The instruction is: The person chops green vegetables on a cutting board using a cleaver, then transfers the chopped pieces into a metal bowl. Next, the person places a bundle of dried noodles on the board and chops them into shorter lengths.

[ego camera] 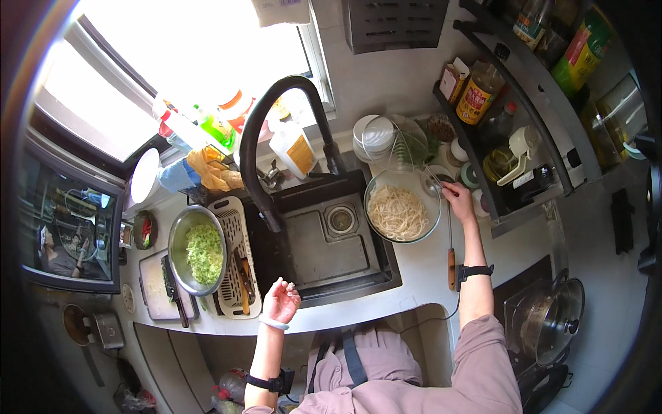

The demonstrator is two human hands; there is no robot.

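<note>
My right hand [457,199] pinches the thin handle of a round wire strainer [395,142], whose mesh is tilted above the counter behind a glass bowl. Pale noodles [397,212] fill much of that glass bowl [373,227], right of the sink. Beside my right wrist lies a ladle with a wooden handle [451,269], its metal bowl partly behind the glass rim. My left hand [282,301] hovers at the sink's front edge, palm up and fingers loosely curled. Whitish bits cling to its fingertips, and I see no object in it.
Left of the black sink [310,243] stand a dish rack [235,290] with knives and a metal bowl [176,259] of chopped green vegetable. A cleaver [170,290] lies on the cutting board [152,290]. The black faucet [248,134] arches over the sink. A lidded pot [548,321] sits at right.
</note>
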